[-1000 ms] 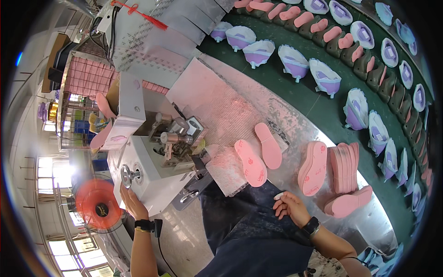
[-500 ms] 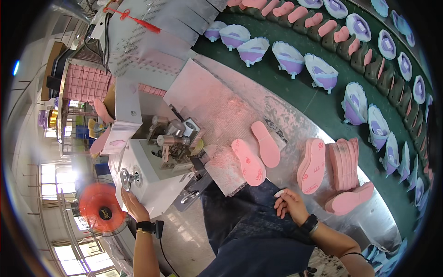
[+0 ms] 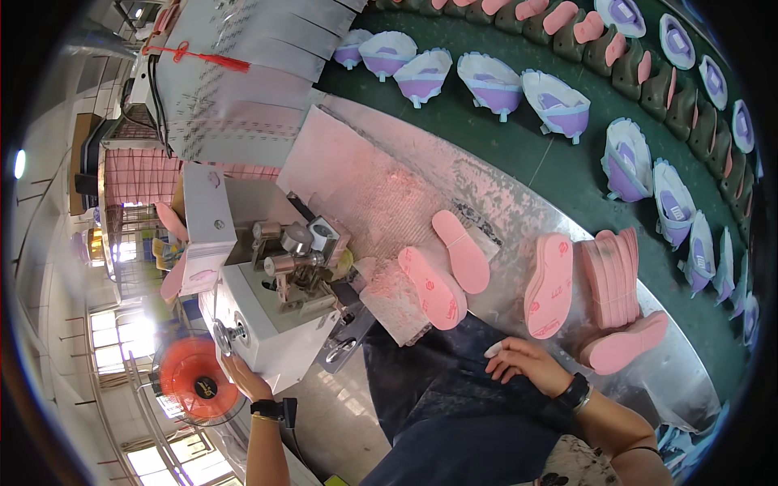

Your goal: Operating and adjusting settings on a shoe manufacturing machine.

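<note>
Meanwhile left hand (image 3: 243, 374) touches white machine (image 3: 271, 324); right hand (image 3: 525, 364) empty.

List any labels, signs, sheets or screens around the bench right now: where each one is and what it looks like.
Hanging printed sheets: above the machine, upper left; overlapping pale grey-white rectangles with fine print.
Pink gridded sheet: left of the machine; rectangular, pink with darker lines.
Round badge on the orange fan: lower left, beside the left hand; small and dark.
Pink insoles: bench centre, above the right hand; darker pink stamped marks.
No screens visible.

pink soles lying flat on the near metal table (image 3: 519, 211): 3 | stacks of pink soles, right: 1 | white machines, left: 1 | orange fans, near left: 1 | hands: 2
</note>
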`<act>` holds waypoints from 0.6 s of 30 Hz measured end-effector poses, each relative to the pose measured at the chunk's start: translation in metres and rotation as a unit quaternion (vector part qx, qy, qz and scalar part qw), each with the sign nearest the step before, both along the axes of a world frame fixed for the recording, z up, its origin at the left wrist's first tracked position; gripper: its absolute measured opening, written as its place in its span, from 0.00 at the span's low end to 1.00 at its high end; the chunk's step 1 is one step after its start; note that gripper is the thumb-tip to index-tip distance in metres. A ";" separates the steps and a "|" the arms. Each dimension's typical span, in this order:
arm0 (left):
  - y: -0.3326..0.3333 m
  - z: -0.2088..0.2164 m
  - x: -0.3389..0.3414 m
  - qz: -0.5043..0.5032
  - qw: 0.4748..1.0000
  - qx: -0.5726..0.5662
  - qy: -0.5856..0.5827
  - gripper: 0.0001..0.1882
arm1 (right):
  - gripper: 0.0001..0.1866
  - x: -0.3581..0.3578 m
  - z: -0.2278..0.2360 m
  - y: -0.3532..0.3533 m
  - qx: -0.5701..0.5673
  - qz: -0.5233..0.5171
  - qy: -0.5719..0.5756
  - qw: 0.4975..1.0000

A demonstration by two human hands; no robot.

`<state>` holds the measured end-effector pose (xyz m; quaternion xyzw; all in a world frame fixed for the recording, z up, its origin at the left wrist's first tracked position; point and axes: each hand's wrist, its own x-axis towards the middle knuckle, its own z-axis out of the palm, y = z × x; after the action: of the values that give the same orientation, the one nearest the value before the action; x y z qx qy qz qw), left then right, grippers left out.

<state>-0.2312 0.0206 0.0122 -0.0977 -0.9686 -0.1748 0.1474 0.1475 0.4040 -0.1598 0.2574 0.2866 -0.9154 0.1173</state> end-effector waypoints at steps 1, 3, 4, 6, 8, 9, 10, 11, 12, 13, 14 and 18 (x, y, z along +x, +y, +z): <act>0.004 0.001 0.000 -0.012 1.000 0.001 -0.004 0.31 | 0.15 0.000 -0.003 -0.005 -0.002 0.016 -0.002 1.000; 0.006 0.000 0.000 -0.023 1.000 -0.001 -0.008 0.31 | 0.14 0.000 -0.014 -0.018 0.026 0.034 0.002 0.999; 0.003 -0.003 -0.001 -0.016 1.000 -0.004 0.025 0.29 | 0.14 0.001 -0.020 -0.021 0.023 0.034 0.002 0.999; 0.003 -0.006 -0.001 -0.010 0.998 -0.009 0.058 0.28 | 0.13 0.003 -0.029 -0.025 0.009 -0.007 -0.015 1.000; 0.005 -0.008 0.000 -0.001 0.998 -0.018 0.060 0.28 | 0.13 -0.001 -0.030 -0.022 -0.008 -0.018 -0.036 0.999; 0.003 -0.007 0.000 0.000 0.998 -0.020 0.059 0.28 | 0.12 -0.002 -0.029 -0.020 -0.022 -0.028 -0.055 0.998; 0.000 -0.007 -0.001 -0.004 0.998 -0.019 0.062 0.28 | 0.12 -0.003 -0.029 -0.021 -0.023 -0.027 -0.056 0.998; -0.003 -0.007 -0.002 -0.008 0.998 -0.018 0.064 0.28 | 0.12 -0.004 -0.030 -0.021 -0.020 -0.029 -0.059 0.998; -0.005 -0.006 -0.002 -0.005 0.998 -0.019 0.064 0.28 | 0.12 -0.005 -0.030 -0.022 -0.017 -0.030 -0.062 0.997; -0.006 -0.005 -0.003 -0.012 0.998 -0.025 0.061 0.28 | 0.12 -0.006 -0.029 -0.022 -0.018 -0.027 -0.062 0.998; -0.008 -0.004 -0.003 -0.019 0.998 -0.031 0.058 0.28 | 0.12 -0.008 -0.027 -0.021 -0.007 -0.028 -0.062 0.998; 0.000 -0.006 -0.001 -0.013 0.997 -0.045 0.064 0.27 | 0.12 -0.008 -0.028 -0.023 -0.001 -0.040 -0.068 0.997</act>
<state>-0.2327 0.0207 0.0057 -0.1282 -0.9626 -0.1262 0.2027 0.1392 0.3812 -0.1877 0.3304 0.2668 -0.8998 0.1001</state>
